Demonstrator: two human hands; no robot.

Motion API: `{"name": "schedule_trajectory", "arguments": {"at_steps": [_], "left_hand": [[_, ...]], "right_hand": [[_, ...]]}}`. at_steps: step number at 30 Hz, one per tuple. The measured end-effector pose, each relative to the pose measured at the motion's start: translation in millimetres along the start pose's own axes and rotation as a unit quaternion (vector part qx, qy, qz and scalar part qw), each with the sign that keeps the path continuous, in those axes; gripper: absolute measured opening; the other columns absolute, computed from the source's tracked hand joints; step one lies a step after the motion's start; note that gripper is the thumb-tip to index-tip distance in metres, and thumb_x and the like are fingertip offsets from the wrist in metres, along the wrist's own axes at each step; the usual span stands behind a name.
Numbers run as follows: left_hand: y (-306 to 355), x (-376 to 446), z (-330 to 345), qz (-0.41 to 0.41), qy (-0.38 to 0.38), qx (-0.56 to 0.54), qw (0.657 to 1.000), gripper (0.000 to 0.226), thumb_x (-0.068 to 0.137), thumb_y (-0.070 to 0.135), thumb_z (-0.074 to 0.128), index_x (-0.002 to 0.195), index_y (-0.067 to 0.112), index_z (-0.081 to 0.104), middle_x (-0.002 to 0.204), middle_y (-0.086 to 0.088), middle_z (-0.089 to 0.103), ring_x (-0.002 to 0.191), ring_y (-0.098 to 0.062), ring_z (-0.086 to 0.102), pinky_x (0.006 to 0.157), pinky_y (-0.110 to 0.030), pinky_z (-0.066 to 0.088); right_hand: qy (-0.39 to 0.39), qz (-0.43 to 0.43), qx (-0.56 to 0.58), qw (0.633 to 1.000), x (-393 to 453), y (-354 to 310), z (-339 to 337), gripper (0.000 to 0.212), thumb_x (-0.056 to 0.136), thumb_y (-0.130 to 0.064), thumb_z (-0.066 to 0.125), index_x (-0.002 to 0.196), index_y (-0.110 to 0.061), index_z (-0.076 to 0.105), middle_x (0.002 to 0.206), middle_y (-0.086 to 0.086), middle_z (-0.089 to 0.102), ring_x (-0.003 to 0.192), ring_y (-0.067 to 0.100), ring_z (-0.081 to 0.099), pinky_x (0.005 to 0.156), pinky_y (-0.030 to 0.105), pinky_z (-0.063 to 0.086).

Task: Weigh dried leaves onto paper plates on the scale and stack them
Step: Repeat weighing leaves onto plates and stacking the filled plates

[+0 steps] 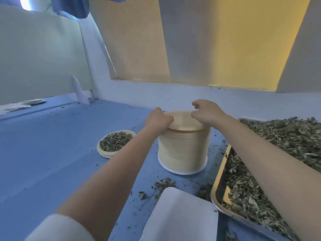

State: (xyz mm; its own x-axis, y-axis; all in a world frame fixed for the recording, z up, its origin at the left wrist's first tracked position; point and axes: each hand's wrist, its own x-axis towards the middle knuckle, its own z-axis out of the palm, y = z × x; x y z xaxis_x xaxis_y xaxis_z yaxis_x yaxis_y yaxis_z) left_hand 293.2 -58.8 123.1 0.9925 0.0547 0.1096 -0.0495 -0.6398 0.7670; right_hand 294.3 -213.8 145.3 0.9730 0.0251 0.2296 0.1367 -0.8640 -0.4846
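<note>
Cream plate stack (183, 150) on a blue table (52, 153); grey-green leaves (286, 136) fill a seemingly silver tray (216, 192).

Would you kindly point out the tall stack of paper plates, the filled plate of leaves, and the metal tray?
stack of paper plates (182, 152): head view, on its ribbed side.
filled plate (104, 152): head view, on its near rim.
metal tray (219, 178): head view, on its left rim.

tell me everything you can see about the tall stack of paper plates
The stack of paper plates is a tall, upright column of cream-coloured plates, edges showing as fine ribbing, with a white rim at its base. It stands on the blue table, between a filled plate and the metal tray. The left hand grips the top plate's rim; the right hand pinches the rim opposite.
</note>
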Motion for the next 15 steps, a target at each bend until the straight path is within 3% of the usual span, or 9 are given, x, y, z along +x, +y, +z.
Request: {"name": "schedule_trajectory", "arguments": {"at_steps": [4,6,8,11,15], "left_hand": [[-4,8,10,-0.049,0.015,0.010,0.999,0.049,0.091,0.009,0.044,0.139,0.004,0.034,0.134,-0.014,0.045,0.120,-0.028,0.044,0.080,-0.029,0.033],[-5,8,12,-0.043,0.014,0.030,0.999,0.030,0.090,0.005,0.038,0.118,-0.001,0.046,0.114,-0.013,0.049,0.101,-0.027,0.048,0.077,-0.029,0.033],[-4,7,12,-0.029,0.011,0.072,0.997,0.011,0.089,0.002,0.035,0.082,0.003,0.043,0.088,-0.007,0.044,0.076,-0.020,0.042,0.068,-0.029,0.033],[6,6,9,-0.012,0.003,0.097,0.995,0.025,0.089,0.000,0.033,0.068,0.012,0.028,0.074,-0.002,0.033,0.062,-0.014,0.032,0.052,-0.027,0.026],[24,3,-7,0.007,0.009,0.084,0.996,0.027,0.089,-0.002,0.030,0.067,0.012,0.026,0.073,-0.002,0.030,0.060,-0.014,0.026,0.050,-0.025,0.022]], "right_hand": [[-0.008,0.050,0.025,0.998,1,27,5,0.056,0.089,-0.006,0.047,0.143,-0.007,0.034,0.141,0.010,0.043,0.126,0.026,0.043,0.086,0.031,0.040],[0.001,0.072,0.028,0.997,0,34,6,0.049,0.088,-0.003,0.046,0.136,0.000,0.039,0.137,0.016,0.046,0.120,0.031,0.048,0.088,0.042,0.045],[0.001,0.089,0.017,0.996,-2,37,6,0.048,0.088,-0.004,0.047,0.135,0.006,0.041,0.137,0.020,0.045,0.118,0.036,0.050,0.091,0.048,0.045],[0.010,0.076,-0.006,0.997,-1,36,2,0.047,0.089,-0.008,0.047,0.135,0.006,0.042,0.138,0.021,0.046,0.123,0.035,0.047,0.100,0.049,0.042],[0.030,0.051,-0.005,0.998,0,26,-12,0.046,0.091,-0.012,0.048,0.133,0.006,0.044,0.135,0.020,0.049,0.122,0.034,0.048,0.101,0.046,0.042]]}}
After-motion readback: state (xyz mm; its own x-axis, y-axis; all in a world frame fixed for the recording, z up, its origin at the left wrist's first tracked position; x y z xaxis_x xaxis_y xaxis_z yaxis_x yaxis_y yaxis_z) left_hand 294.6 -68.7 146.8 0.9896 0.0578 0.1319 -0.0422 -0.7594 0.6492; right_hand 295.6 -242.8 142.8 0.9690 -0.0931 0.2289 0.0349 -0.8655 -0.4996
